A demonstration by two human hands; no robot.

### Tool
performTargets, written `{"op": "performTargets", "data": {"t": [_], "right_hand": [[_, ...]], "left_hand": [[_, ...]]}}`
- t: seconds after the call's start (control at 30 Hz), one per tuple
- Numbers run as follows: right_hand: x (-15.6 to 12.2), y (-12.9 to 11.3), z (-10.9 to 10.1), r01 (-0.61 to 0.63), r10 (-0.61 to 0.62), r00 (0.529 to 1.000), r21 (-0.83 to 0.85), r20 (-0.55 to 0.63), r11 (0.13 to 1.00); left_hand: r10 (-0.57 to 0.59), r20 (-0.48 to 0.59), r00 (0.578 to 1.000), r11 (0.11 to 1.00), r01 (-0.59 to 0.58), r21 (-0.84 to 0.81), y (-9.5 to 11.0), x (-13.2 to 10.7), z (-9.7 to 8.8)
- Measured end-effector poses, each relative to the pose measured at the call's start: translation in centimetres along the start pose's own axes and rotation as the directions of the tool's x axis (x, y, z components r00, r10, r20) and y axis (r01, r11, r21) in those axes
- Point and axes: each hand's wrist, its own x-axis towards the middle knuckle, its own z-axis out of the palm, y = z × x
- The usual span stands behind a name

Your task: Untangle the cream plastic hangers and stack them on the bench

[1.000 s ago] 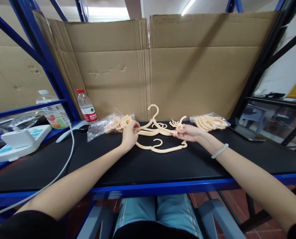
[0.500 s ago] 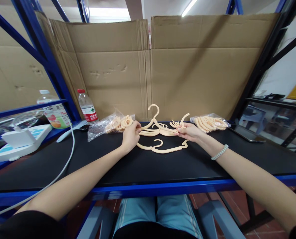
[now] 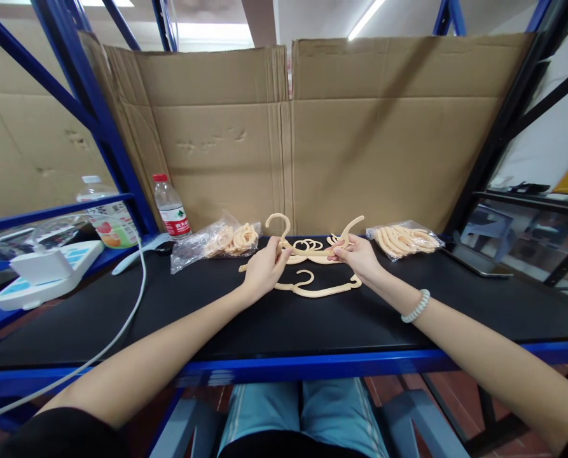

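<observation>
My left hand (image 3: pixel 263 268) is closed on a cream plastic hanger (image 3: pixel 280 236), gripping it near its hook, with one arm of the hanger sticking out to the left. My right hand (image 3: pixel 356 254) pinches a second cream hanger piece (image 3: pixel 350 229) whose hook curves up to the right. Between and behind my hands lie several small cream hanger parts (image 3: pixel 308 245). Another whole hanger (image 3: pixel 313 287) lies flat on the black bench top (image 3: pixel 284 318) just in front of my hands.
Two clear bags of cream parts lie on the bench, one at the left (image 3: pixel 217 242) and one at the right (image 3: pixel 402 238). A water bottle (image 3: pixel 170 207) stands at the back left. Cardboard sheets (image 3: pixel 312 133) wall the back. A white device (image 3: pixel 40 272) and cable (image 3: pixel 121 318) lie left.
My left hand has pulled one hanger leftward, away from the other; its hook now stands left of centre. My right hand stays on the other piece. The view has shifted slightly.
</observation>
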Motion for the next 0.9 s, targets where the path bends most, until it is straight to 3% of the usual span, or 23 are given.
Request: {"op": "performTargets", "data": {"t": [0.1, 0.27, 0.6, 0.9], "right_hand": [[-0.2, -0.2, -0.1, -0.038, 0.035, 0.992, 0.023, 0.118, 0.999], [-0.3, -1.1, -0.9, -0.259, 0.236, 0.942, 0.066, 0.240, 0.964], [0.0, -1.9, -1.8, -0.425, 0.402, 0.885, 0.057, 0.237, 0.903], [0.1, -1.6, -2.0, -0.254, 0.251, 0.944, -0.015, 0.216, 0.967]], "left_hand": [[-0.011, -0.051, 0.999, 0.983, 0.002, -0.182, -0.6, 0.1, 0.1], [0.045, -0.110, 0.993, 0.947, -0.077, -0.311, -0.7, 0.2, -0.1], [0.071, -0.129, 0.989, 0.940, -0.110, -0.324, -0.1, -0.1, -0.5], [0.065, -0.114, 0.991, 0.944, -0.098, -0.314, -0.2, 0.0, -0.3]]}}
